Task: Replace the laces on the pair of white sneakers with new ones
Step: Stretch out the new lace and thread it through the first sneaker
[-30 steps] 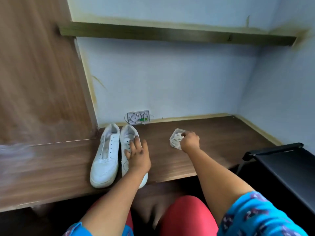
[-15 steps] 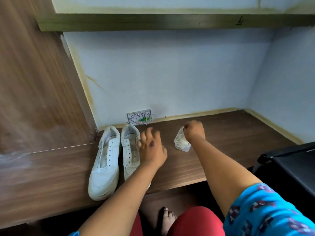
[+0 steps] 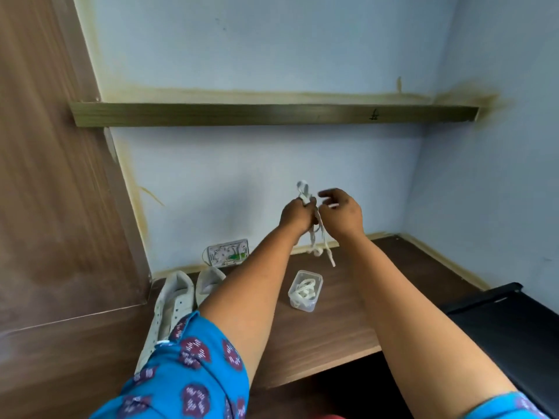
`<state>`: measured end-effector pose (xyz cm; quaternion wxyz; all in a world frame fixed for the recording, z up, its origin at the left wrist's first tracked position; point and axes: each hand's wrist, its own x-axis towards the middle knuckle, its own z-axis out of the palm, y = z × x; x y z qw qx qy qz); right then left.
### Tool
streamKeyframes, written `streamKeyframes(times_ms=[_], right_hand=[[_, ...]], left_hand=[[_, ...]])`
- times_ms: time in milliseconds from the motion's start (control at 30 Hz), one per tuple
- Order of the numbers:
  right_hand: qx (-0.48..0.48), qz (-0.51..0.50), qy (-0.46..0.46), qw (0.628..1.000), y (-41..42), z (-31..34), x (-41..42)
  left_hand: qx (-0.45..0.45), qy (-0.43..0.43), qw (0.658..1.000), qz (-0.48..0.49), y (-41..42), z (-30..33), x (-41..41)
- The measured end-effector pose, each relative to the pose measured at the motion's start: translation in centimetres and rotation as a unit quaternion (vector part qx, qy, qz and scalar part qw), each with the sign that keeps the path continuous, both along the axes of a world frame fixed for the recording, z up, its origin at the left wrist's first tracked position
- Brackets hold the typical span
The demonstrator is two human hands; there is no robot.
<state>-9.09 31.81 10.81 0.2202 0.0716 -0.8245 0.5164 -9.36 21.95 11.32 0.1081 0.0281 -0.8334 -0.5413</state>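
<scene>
- Fingers of the left hand (image 3: 298,214) pinch the new white lace (image 3: 317,237) aloft; the right hand (image 3: 341,214) hovers half-curled, grip unclear.
- Untangle it above the tub of laces (image 3: 304,290); both sneakers (image 3: 172,303) wait lace-free on the desk (image 3: 378,285).

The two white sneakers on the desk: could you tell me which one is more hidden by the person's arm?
The right sneaker, nearer the container: only its heel opening shows past the left arm, while the left sneaker shows most of its length.
</scene>
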Motion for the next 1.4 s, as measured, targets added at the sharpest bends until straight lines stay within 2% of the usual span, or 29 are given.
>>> streamKeyframes(times_ms=[67,133,200,333,467,533,633,700,767,800,867,933,1000,1033,1067,1133,1200,1300,1400], right_hand=[[-0.009,0.0,-0.086,0.996,0.8,-1.9,-0.3],[-0.01,0.074,-0.163,0.984,0.6,-4.3,-0.3],[-0.03,0.136,-0.181,0.974,-0.7,-5.9,0.4],[-0.146,0.16,-0.178,0.96,-3.8,-6.5,2.5],[-0.248,0.248,-0.24,0.905,-7.1,-6.6,5.3],[-0.213,0.257,-0.275,0.902,-9.1,-7.1,7.0],[-0.137,0.205,-0.295,0.923,-11.3,-7.4,9.3],[-0.181,0.175,-0.304,0.919,-12.4,-7.9,10.7],[-0.243,0.158,-0.309,0.906,-14.1,-8.7,12.4],[-0.242,0.146,-0.302,0.91,-14.8,-9.0,13.0],[-0.177,0.121,-0.274,0.938,-16.8,-9.7,15.0],[-0.101,0.104,-0.219,0.965,-17.8,-9.7,16.1],[-0.01,0.117,-0.171,0.978,-18.8,-9.5,16.5],[0.054,0.142,-0.163,0.975,-19.5,-9.4,16.4],[0.12,0.179,-0.164,0.962,-20.2,-9.3,16.4],[0.214,0.25,-0.155,0.931,-21.6,-8.9,16.6],[0.221,0.275,-0.125,0.928,-22.5,-8.5,17.0],[0.142,0.223,-0.095,0.96,-22.7,-8.6,16.4],[0.068,0.211,-0.14,0.965,-21.9,-10.3,14.7]], left_hand=[[0.038,0.013,0.999,-0.005,-0.8,1.3,0.3],[0.101,0.013,0.994,-0.039,-1.7,2.1,0.8],[0.159,0.018,0.985,-0.061,-3.0,2.7,2.3],[0.173,0.055,0.983,-0.012,-6.4,1.0,5.6],[0.199,0.015,0.979,0.047,-10.8,-2.5,9.1],[0.165,0.003,0.982,0.092,-13.6,-4.5,11.3],[0.133,0.006,0.975,0.179,-17.9,-6.6,15.1],[0.15,-0.003,0.958,0.244,-21.3,-8.5,17.1],[0.154,-0.02,0.929,0.335,-24.6,-10.0,19.1],[0.137,-0.031,0.911,0.388,-25.9,-10.7,19.7],[0.083,-0.068,0.865,0.491,-28.2,-11.1,21.7],[0.042,-0.079,0.845,0.527,-29.6,-11.0,23.6],[-0.018,-0.073,0.858,0.508,-30.3,-11.1,24.3],[-0.06,-0.06,0.88,0.468,-30.1,-11.2,24.4],[-0.088,-0.036,0.912,0.4,-29.9,-11.6,24.1],[-0.073,-0.008,0.972,0.221,-27.9,-11.9,23.5],[0.001,-0.003,0.994,0.108,-25.4,-11.7,23.0],[0.108,-0.014,0.992,0.066,-23.9,-11.6,21.9],[0.072,-0.072,0.994,0.039,-24.8,-12.1,21.3]])
